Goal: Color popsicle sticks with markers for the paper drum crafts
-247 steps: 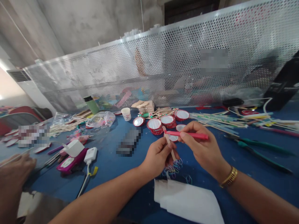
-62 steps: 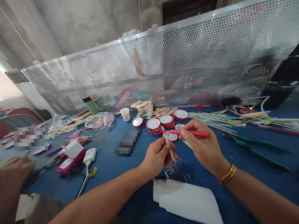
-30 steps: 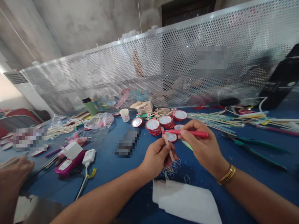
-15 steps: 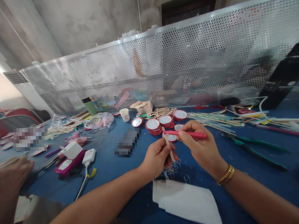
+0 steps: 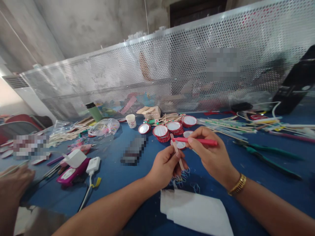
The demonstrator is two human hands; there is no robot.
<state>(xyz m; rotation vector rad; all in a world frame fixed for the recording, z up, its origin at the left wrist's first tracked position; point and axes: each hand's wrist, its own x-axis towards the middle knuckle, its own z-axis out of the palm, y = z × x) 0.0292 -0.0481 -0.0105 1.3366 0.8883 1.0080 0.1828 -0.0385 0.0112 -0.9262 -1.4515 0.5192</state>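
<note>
My left hand point(image 5: 165, 165) is closed around a thin wooden craft stick point(image 5: 175, 147), held upright and tilted slightly left. My right hand point(image 5: 211, 154) pinches a pink marker point(image 5: 197, 141) that lies nearly level, its left tip meeting the top of the stick. Both hands hover just above the blue table point(image 5: 118, 177). Loose coloured rubber bands point(image 5: 183, 178) lie below my left hand. A gold bracelet point(image 5: 236, 185) circles my right wrist.
Red-rimmed round caps point(image 5: 172, 127) sit behind my hands. Green-handled pliers point(image 5: 267, 155) lie right, sticks point(image 5: 233, 126) beyond them. White paper point(image 5: 197, 213) lies near me. White chargers point(image 5: 85, 162) and a pink device lie left. Another person's hand point(image 5: 12, 186) rests far left. A perforated metal screen point(image 5: 172, 65) closes the back.
Almost nothing differs. The marker tip has kept small movements against the top of the stick; both hands stay in the same place.
</note>
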